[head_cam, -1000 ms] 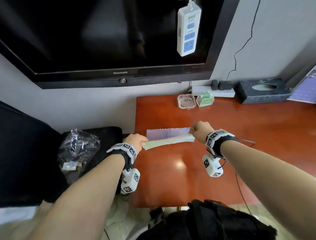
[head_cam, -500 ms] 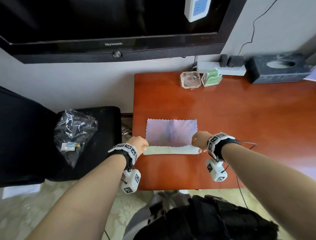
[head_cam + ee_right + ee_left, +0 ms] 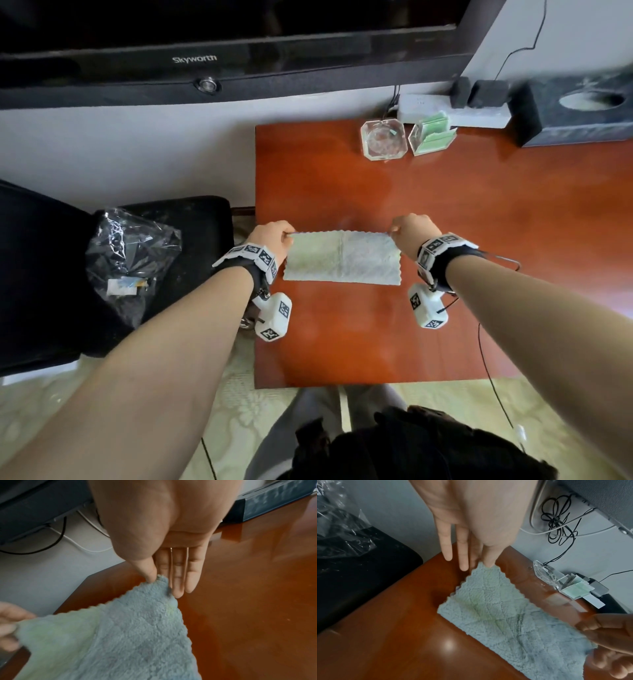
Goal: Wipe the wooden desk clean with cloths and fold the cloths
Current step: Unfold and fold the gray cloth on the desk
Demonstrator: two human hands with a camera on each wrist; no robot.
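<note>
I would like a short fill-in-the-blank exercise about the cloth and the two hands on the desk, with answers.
1. The left hand and the right hand each pinch one ___ of the cloth.
2. The cloth lies folded on the ___ desk.
3. The glass ashtray stands near the desk's ___ edge, beside the wall.

Answers: corner; wooden; far

One brand name is showing legibly — "Skyworth", in pale letters on the black lower bezel of the television point(image 3: 212, 73), sitting at eleven o'clock from the desk point(image 3: 445, 308) — nothing else is reading clearly.
</note>
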